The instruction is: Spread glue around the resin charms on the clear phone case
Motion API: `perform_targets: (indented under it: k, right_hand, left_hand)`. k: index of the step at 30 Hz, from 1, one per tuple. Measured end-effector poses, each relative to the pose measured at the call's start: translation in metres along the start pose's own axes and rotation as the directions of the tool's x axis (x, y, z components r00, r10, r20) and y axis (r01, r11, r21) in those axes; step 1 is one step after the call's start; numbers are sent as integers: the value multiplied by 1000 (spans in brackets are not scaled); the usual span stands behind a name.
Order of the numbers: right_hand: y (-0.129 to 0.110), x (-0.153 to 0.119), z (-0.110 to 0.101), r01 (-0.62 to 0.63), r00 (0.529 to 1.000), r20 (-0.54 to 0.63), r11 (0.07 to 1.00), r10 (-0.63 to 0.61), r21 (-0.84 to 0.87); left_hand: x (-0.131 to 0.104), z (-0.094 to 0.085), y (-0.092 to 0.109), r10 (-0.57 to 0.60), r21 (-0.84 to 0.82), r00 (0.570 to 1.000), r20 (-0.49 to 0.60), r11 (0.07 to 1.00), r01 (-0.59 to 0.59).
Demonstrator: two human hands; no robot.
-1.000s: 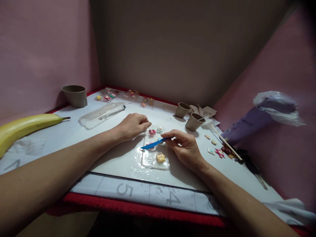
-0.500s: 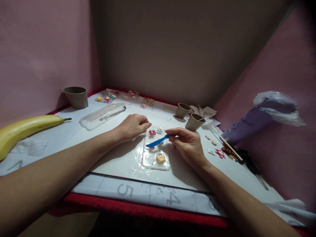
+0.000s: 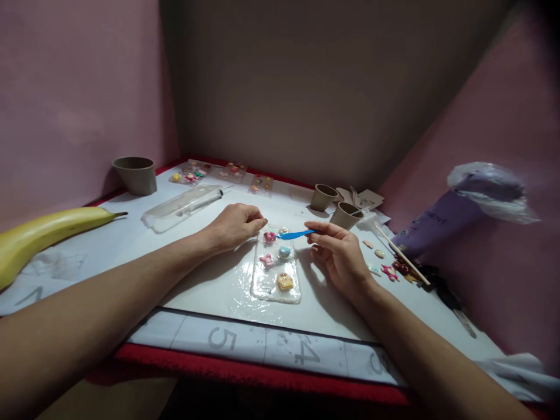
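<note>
A clear phone case lies flat on the white sheet, glossy with clear glue. Several small charms are on it: a dark pink one, a light pink one, a blue one and a yellow toast-shaped one. My left hand is closed, with thumb and fingertips pinched at the case's upper left corner, which they hide. Between thumb and fingers, my right hand grips a small blue plastic knife. Its tip is beside the dark pink charm; whether they touch I cannot tell.
A banana and a cup stand left, near a clear case with a syringe. Decorated cases lie behind. Two cups, loose charms, a stick and a purple plastic-topped bag are right.
My right hand has raised the blue knife away from the middle of the case towards the dark pink charm, uncovering the light pink and blue charms. My left hand has stayed nearly still.
</note>
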State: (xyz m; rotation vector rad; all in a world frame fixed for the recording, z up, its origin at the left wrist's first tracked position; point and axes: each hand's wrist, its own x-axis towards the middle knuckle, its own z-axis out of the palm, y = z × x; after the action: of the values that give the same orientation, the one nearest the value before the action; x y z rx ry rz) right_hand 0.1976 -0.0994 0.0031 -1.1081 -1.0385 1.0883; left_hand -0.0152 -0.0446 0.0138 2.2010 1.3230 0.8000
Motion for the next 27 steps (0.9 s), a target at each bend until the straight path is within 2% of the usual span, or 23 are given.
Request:
perform_targets:
  k: [3, 10, 15, 19, 24, 27]
  right_hand:
    - [0, 0, 1, -5, 1000, -18, 1000, 5, 18]
    - [4, 1, 0, 83, 995, -51, 994, -87, -75]
    - [2, -1, 1, 65, 995, -72, 995, -71, -82]
    - [1, -2, 0, 21, 997, -72, 994, -28, -104]
    - [3, 1, -3, 22, 999, -43, 997, -26, -75]
    - [5, 3, -5, 54, 993, -100, 992, -66, -112]
  left_hand:
    - [0, 0, 0, 2, -3, 1000, -10, 1000, -2]
    - [1, 1, -2, -2, -21, 1000, -21, 1000, 1]
    - [2, 0, -2, -18, -48, 999, -33, 999, 16]
    - [2, -1, -2, -13, -48, 997, -74, 999, 10]
    - [3, -2, -2, 0, -49, 990, -144, 999, -7]
    - [4, -2, -3, -2, -82, 986, -167, 997, -12]
